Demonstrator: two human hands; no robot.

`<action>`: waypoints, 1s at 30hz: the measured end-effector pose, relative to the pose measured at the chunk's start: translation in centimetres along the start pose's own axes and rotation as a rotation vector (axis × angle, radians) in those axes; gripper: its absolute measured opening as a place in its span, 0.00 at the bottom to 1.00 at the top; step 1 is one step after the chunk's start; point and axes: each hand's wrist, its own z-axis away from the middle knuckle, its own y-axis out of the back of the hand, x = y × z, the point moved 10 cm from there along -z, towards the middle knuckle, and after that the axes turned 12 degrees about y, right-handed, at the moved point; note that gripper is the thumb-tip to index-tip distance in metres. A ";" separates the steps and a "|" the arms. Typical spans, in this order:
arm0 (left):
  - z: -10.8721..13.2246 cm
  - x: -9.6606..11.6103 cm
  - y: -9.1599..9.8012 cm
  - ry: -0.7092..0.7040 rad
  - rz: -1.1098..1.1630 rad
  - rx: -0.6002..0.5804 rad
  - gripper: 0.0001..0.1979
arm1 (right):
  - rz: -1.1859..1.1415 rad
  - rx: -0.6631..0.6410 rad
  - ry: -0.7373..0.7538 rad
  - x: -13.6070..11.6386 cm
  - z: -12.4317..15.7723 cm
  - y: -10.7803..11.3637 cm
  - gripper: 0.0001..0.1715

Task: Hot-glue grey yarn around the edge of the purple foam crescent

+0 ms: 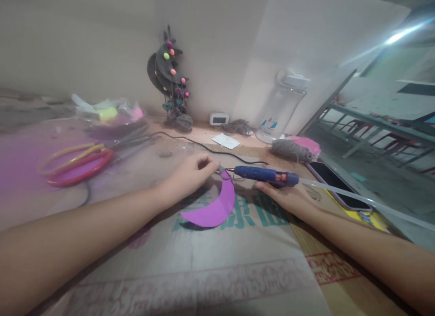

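Observation:
Between my hands is a purple crescent-shaped cutout (217,207), its upper tip pinched by the fingers of my left hand (200,171). A bit of grey yarn shows at that tip, close to my fingertips. My right hand (282,193) grips a blue hot glue gun (258,173) from below. Its nozzle points left and reaches the crescent's upper tip; whether it touches I cannot tell. A long clear glue stick (340,193) sticks out of the gun's back end.
Red-and-yellow-handled scissors (81,171) lie at left near a plastic bag (108,112). Grey crescent ornaments (166,71) hang at the back, beside a small clock (219,119). At right are a clear bottle (278,109), grey yarn (288,150) and a phone (340,184). A black cord (210,149) crosses behind.

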 end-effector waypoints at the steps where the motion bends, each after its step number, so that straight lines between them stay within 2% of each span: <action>1: 0.0 0.0 0.0 0.004 0.008 -0.004 0.15 | 0.001 0.003 -0.001 -0.1 0.0 0.0 0.14; 6: -0.1 -0.8 -0.2 0.056 0.037 -0.026 0.15 | 0.001 0.014 0.006 -0.5 0.0 0.2 0.12; 9: -0.1 -0.8 -0.2 0.042 0.034 -0.024 0.15 | 0.017 0.063 0.005 -0.5 -0.2 1.0 0.13; 15: -0.2 -0.7 -0.3 0.027 0.034 -0.034 0.16 | -0.055 0.201 -0.056 0.8 -0.7 3.2 0.27; 19: -0.1 -0.6 -0.5 0.034 0.029 -0.052 0.16 | -0.122 0.242 -0.074 1.1 -1.8 4.3 0.28; 22: 0.0 -0.3 -0.5 0.010 0.035 -0.052 0.16 | -0.077 0.221 -0.162 1.6 -3.8 5.1 0.24; 24: 0.0 -0.2 -0.5 -0.004 0.044 -0.049 0.15 | 0.053 0.224 -0.182 2.1 -5.9 5.8 0.21; 27: 0.0 -0.5 -0.6 0.009 0.048 -0.060 0.16 | 0.141 0.165 -0.186 4.0 -9.7 5.0 0.22; 30: -0.1 -0.8 -0.7 0.025 0.051 -0.068 0.16 | 0.178 0.137 -0.216 6.9 -12.5 3.4 0.23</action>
